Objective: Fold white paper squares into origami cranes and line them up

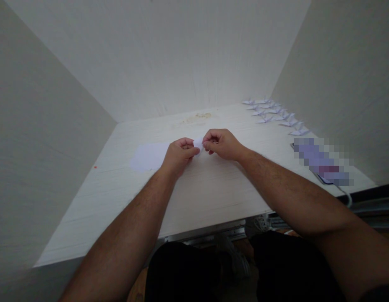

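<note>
A small piece of folded white paper (pixel 198 143) is pinched between my two hands, above the middle of the white table. My left hand (pixel 181 154) grips its left side between thumb and fingers. At the right edge of the paper, my right hand (pixel 222 144) pinches with thumb and forefinger. The exact shape of the folds is too small to make out. Several white sheets of paper (pixel 147 156) lie on the table just left of my left hand, partly hidden by it.
Several folded white paper cranes (pixel 274 110) stand in rows at the back right of the table (pixel 207 197). A blurred-out phone-like device (pixel 322 161) with a cable (pixel 347 193) lies at the right edge. Walls (pixel 181 54) enclose the back and both sides.
</note>
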`<state>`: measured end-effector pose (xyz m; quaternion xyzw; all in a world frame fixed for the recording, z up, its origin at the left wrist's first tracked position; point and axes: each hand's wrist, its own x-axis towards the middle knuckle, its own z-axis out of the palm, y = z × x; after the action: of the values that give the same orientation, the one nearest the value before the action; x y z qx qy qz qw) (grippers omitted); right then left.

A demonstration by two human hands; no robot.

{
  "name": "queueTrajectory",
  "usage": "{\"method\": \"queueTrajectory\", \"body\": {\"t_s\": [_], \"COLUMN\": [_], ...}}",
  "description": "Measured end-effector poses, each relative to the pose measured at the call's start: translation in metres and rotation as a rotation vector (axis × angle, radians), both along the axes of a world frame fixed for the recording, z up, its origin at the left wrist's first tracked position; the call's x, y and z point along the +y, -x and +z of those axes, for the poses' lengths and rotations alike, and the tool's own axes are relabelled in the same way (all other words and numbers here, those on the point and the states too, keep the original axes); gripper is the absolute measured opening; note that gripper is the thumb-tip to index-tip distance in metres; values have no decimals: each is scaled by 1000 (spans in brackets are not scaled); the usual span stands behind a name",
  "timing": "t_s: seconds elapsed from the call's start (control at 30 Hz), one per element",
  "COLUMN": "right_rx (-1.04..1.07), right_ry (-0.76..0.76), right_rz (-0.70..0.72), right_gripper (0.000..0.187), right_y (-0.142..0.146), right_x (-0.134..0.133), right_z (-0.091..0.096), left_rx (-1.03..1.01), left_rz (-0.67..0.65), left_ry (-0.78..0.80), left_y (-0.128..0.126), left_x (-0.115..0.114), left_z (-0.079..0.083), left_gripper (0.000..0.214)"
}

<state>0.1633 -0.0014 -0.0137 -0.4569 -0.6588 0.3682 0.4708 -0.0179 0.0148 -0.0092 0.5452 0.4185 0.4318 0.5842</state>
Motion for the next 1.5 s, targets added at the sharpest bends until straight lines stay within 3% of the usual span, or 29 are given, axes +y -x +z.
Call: {"method": "queueTrajectory", "body": {"t_s": [0.33, 0.97, 1.07, 1.17, 1.27, 1.5], "right_rx": [-157, -147, 30, 149, 101, 26], "right_ry": [-21, -98, -46, 102, 170, 104], "right_rz": [-63, -104, -118, -131, -119, -159], "right_gripper": [7, 7, 15, 24, 10, 10], "right_y": [4, 8, 12, 17, 19, 20], "right_x": [-7, -5, -3, -5, -9, -12], "right_z": [8, 1, -2, 1, 8, 11], "left_rx": [167, 107, 109, 61, -15, -125], "left_rz": [-24, -29, 7, 68, 107, 126], "left_ry": [3, 8, -33, -64, -43, 16], "left_y": [2, -2, -4, -6, -8, -11], "left_x": [-3, -3, -3, -4, -4, -8], "left_z": [2, 0, -1, 0, 3, 5], "left_gripper": [16, 18, 17, 14, 13, 12]}}
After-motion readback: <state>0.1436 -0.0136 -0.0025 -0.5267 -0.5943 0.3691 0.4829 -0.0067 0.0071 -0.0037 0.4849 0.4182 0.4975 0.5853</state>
